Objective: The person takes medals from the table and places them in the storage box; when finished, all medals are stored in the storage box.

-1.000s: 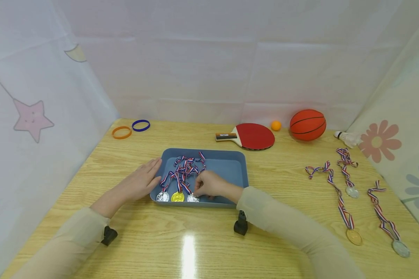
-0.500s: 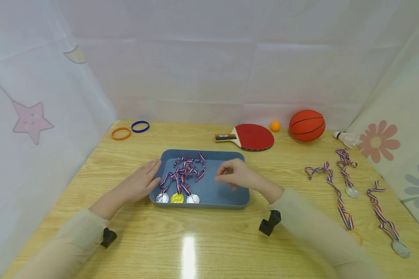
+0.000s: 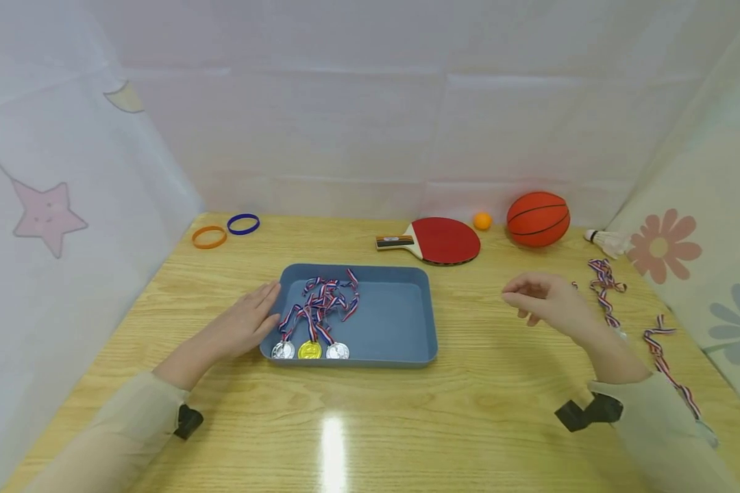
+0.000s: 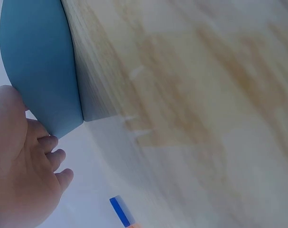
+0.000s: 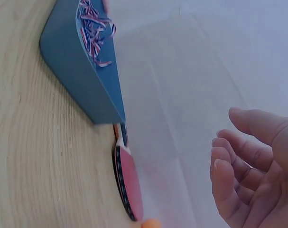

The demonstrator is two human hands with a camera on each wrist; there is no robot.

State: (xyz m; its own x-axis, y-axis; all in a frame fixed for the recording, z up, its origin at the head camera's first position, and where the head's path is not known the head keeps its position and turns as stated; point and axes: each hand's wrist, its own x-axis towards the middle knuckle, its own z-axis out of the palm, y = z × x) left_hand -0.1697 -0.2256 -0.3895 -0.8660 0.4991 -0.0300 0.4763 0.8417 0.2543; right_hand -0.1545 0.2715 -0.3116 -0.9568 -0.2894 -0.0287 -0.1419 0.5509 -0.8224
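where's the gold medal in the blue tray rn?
Head view: the gold medal lies at the near edge of the blue plastic tray, left part, between two silver medals, just right of the left hand.

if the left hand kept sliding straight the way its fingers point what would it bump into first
The left hand lies flat on the table, fingertips toward the blue tray and at its left wall. It would meet that wall first, probably at once; the left wrist view shows almost no gap.

The right hand (image 5: 250,166) hung empty, fingers loosely curled, well apart from the blue plastic tray (image 5: 75,66) holding striped ribbons (image 5: 94,28). A red-faced table tennis paddle (image 5: 128,183) lay just beyond the tray on the pale wooden table (image 5: 39,161).
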